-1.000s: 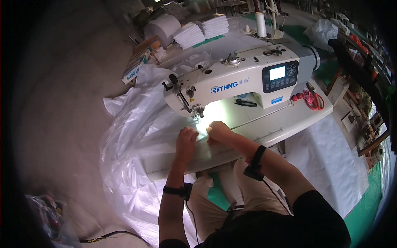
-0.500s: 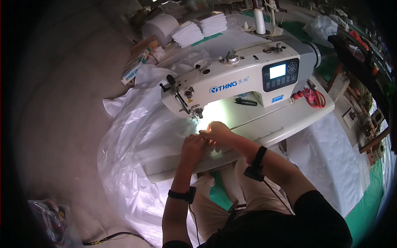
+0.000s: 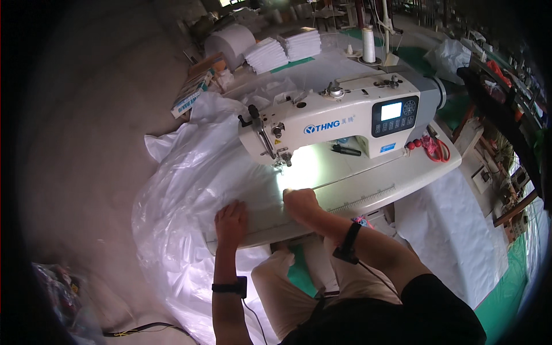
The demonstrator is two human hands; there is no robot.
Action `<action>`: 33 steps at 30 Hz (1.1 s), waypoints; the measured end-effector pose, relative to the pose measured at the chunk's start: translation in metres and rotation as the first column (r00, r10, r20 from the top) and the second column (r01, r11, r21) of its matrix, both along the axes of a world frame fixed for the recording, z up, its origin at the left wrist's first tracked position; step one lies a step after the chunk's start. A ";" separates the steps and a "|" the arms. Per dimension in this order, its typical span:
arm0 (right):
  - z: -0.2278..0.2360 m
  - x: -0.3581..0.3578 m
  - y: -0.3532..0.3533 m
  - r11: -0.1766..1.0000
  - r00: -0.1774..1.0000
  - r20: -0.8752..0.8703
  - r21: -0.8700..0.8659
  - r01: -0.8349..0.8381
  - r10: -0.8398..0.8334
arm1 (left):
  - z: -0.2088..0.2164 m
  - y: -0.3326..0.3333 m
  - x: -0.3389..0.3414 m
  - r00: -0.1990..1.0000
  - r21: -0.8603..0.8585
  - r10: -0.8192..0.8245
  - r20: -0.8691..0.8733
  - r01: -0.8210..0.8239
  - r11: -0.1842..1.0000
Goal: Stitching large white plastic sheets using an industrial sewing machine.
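A white sewing machine [image 3: 339,118] stands before me, its lamp lighting the area around the needle and presser foot [image 3: 280,168]. A large, shiny, translucent white plastic sheet [image 3: 178,190] spreads over the left of the machine bed [image 3: 368,198] and hangs down toward the floor. My left hand [image 3: 232,223] lies on this sheet near the bed's front left, fingers stretched out. Just in front of the presser foot, my right hand [image 3: 301,205] is closed by the sheet's edge. Its fingertips are turned away, so what they hold is hidden.
Red-handled scissors [image 3: 438,150] lie at the bed's right end, and a black tool [image 3: 346,150] lies under the machine arm. Stacks of folded white material [image 3: 266,56], a large roll [image 3: 230,41] and a thread cone [image 3: 368,46] stand behind. White sheeting [image 3: 448,230] hangs at right.
My hands were together near the presser foot. The left has moved away to the left and lies flat on the sheet; the right has come slightly nearer to me, still closed.
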State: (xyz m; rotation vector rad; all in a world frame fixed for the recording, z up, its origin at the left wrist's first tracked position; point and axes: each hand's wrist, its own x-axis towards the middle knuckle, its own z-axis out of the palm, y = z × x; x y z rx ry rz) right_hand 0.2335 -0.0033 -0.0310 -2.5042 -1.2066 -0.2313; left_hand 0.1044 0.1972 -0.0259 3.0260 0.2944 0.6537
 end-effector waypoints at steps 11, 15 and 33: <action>0.004 0.015 0.019 0.980 0.996 -0.063 -0.189 0.053 -0.066 | 0.007 0.027 0.042 0.991 -0.042 0.091 -0.099 -0.096 0.995; 0.011 0.003 0.010 0.993 0.976 -0.187 -0.051 0.103 -0.111 | 0.005 0.036 0.063 0.955 -0.005 0.280 -0.099 -0.282 0.959; -0.077 -0.150 0.010 0.867 0.316 -0.817 0.393 -0.307 0.482 | 0.015 -0.125 -0.036 0.983 -0.600 -0.179 -0.041 0.119 0.791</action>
